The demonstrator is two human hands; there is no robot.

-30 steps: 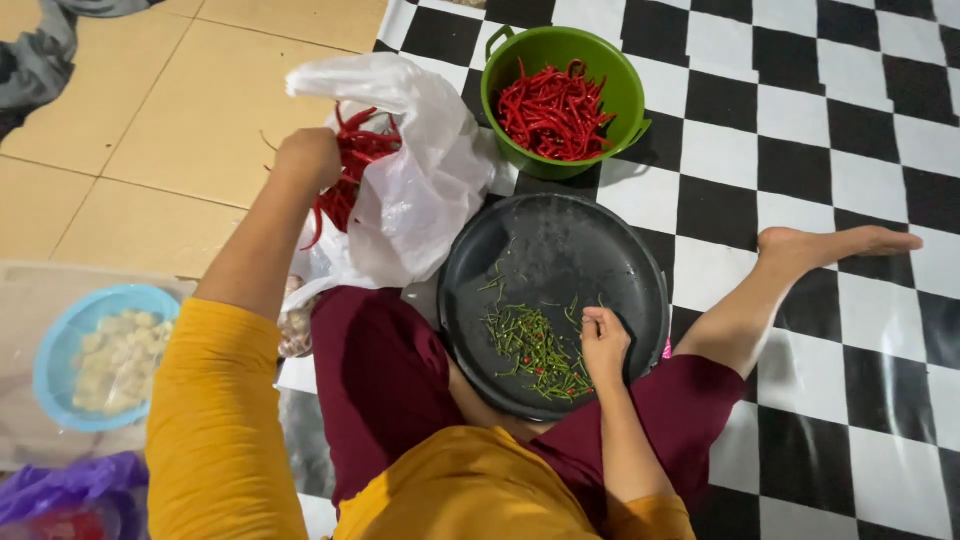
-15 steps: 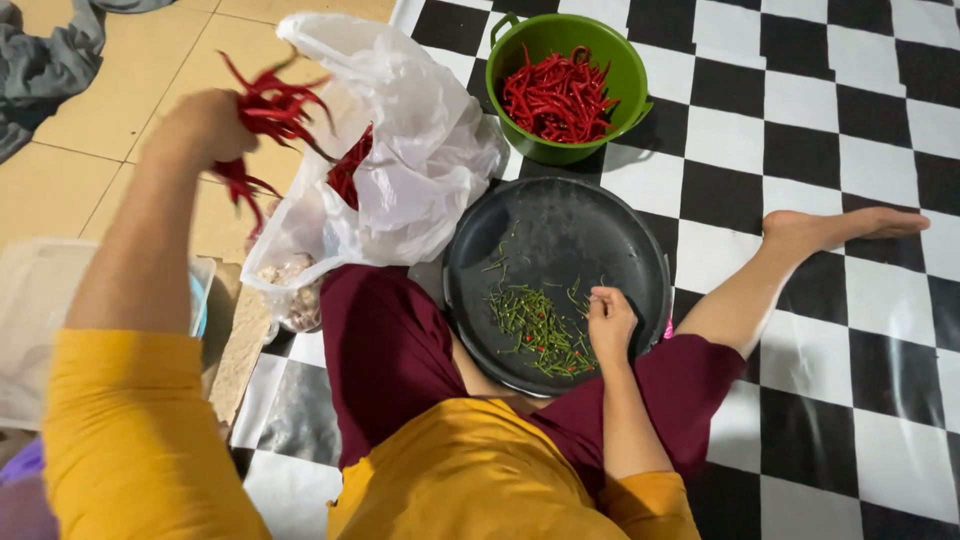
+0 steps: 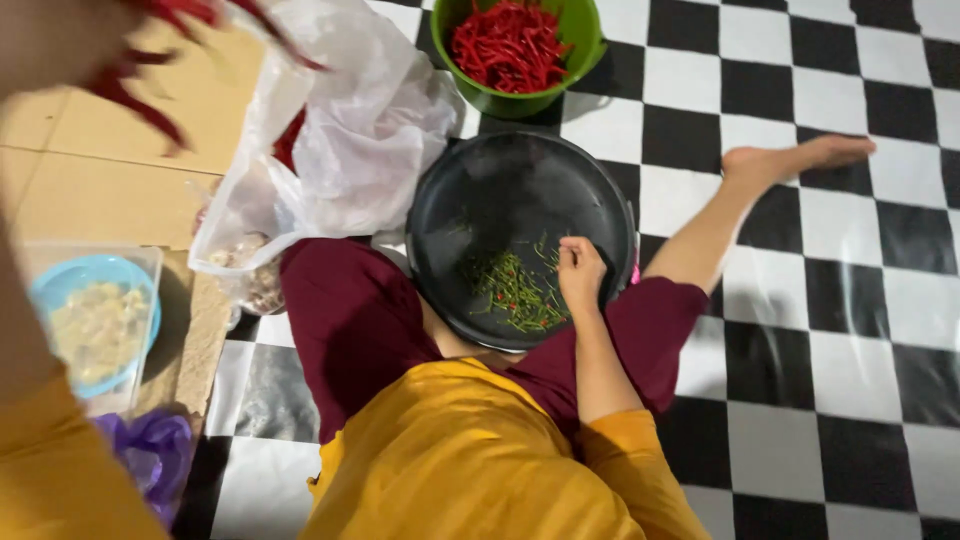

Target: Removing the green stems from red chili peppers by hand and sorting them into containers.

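Observation:
My left hand (image 3: 50, 45) is raised close to the camera at the top left, blurred, gripping a bunch of red chillies (image 3: 150, 70) by their stems. My right hand (image 3: 580, 275) rests with curled fingers inside a round black tray (image 3: 470, 200) on my lap, beside a pile of green chilli stems (image 3: 515, 292). A white plastic bag (image 3: 350, 140) with more red chillies inside lies open left of the tray. A green bowl (image 3: 585, 45) full of red chillies stands beyond the tray.
I sit on a black-and-white chequered floor (image 3: 830, 330), my bare foot (image 3: 800, 158) stretched to the right. At left are a blue bowl (image 3: 95, 310) of pale pieces in a clear container, a purple bag (image 3: 150, 450) and a small bag of garlic (image 3: 255, 285).
My left hand has lifted a bunch of red chillies out of the white bag and raised it up and to the left, close to the camera. The right hand stays in the tray.

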